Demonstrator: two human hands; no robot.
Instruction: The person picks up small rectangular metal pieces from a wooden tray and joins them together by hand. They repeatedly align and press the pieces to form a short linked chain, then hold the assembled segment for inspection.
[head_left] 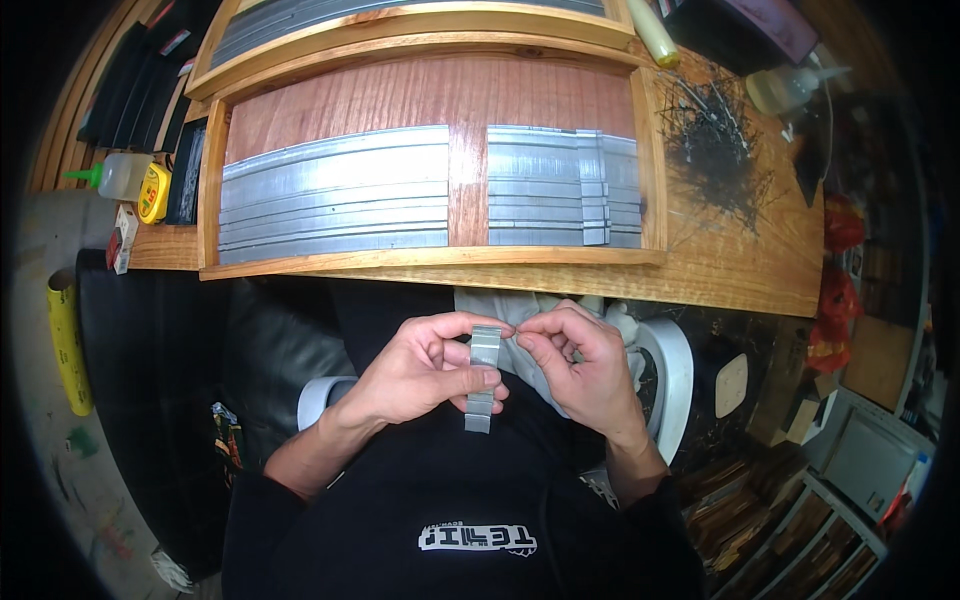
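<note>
My left hand (pixel 416 371) is closed around a short silver strip of metal segments (pixel 485 352), thumb across its front and fingers behind. The strip hangs upright in front of my dark top, its lower end free below the thumb. At its upper end my right hand (pixel 583 362) has thumb and forefinger pinched together, close to the left forefinger's tip. Whatever sits in that pinch is too small to make out. Beyond both hands, a wooden tray (pixel 430 264) on the bench holds long grey metal strips (pixel 335 190) and shorter segmented strips (pixel 560 190), split by a wooden divider.
A heap of thin dark pins or wires (pixel 712 140) lies right of the tray. A squeeze bottle (pixel 785 92) stands behind it. A green-tipped bottle (pixel 122 176) and a yellow container (pixel 154 193) are at left. Another wooden tray (pixel 420 40) lies farther back. A white chair arm (pixel 672 375) is beside my right forearm.
</note>
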